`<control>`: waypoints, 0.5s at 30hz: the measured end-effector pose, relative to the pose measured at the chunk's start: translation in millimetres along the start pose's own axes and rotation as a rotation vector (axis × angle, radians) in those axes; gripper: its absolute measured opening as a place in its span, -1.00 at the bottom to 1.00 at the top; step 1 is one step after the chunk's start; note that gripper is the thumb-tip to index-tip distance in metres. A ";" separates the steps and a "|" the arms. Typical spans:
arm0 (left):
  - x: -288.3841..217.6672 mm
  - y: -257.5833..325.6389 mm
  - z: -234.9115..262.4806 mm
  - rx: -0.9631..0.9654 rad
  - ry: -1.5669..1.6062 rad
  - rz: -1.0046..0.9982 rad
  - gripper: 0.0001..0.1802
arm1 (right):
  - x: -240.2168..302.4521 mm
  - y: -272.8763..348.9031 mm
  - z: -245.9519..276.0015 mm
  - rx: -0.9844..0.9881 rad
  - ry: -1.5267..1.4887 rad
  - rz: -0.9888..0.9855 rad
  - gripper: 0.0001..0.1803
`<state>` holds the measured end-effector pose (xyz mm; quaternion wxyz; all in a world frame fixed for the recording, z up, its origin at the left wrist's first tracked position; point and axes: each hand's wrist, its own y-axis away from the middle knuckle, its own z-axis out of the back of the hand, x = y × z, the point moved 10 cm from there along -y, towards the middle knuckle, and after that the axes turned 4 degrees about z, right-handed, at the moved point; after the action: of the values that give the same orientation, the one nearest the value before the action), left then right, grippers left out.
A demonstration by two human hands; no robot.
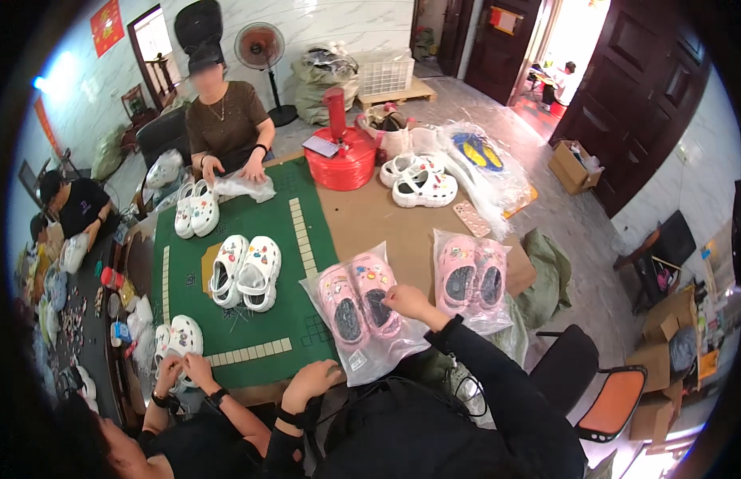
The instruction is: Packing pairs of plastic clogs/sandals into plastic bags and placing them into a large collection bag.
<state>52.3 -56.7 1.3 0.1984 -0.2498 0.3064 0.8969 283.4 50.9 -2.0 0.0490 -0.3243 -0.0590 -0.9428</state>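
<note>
A clear plastic bag [362, 359] with a pair of pink clogs [356, 302] decorated with small charms lies on the table's near edge in front of me. My right hand [406, 302] rests on the right clog, fingers pinched on the bag. My left hand [310, 381] is curled at the bag's lower left corner and seems to grip its edge. A second bagged pair of pink clogs [470, 275] lies just to the right on brown cardboard [386, 223].
A green mat [243, 319] holds white clogs [244, 271] and tile rows. A co-worker's hands [179, 369] at lower left handle another white pair [177, 337]. Across the table a seated person [227, 120] handles a bag. A red spool [342, 160], more white clogs [418, 184] and a chair [610, 399] stand around.
</note>
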 end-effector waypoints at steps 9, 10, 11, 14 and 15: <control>-0.1 23.0 -16.8 -0.058 0.120 0.016 -0.63 | 15.6 -12.7 -91.9 0.144 0.157 -0.136 -0.28; 0.8 25.0 -18.6 -0.060 0.116 0.016 -0.63 | 16.8 -14.9 -96.3 0.140 0.155 -0.134 -0.28; 2.5 27.4 -21.9 -0.046 0.144 0.032 -0.63 | 16.4 -15.5 -95.8 0.098 0.141 -0.164 -0.30; 7.7 31.8 -29.6 -0.028 0.163 0.054 -0.63 | 18.1 -19.3 -92.6 0.014 0.166 -0.182 -0.36; 8.8 32.7 -34.1 0.012 0.170 0.069 -0.63 | 18.6 -19.8 -91.6 0.004 0.157 -0.180 -0.40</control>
<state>39.8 -101.0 -12.4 0.1421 -0.3133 0.3360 0.8768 210.8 56.3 -63.8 -0.0307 -0.2428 -0.0858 -0.9658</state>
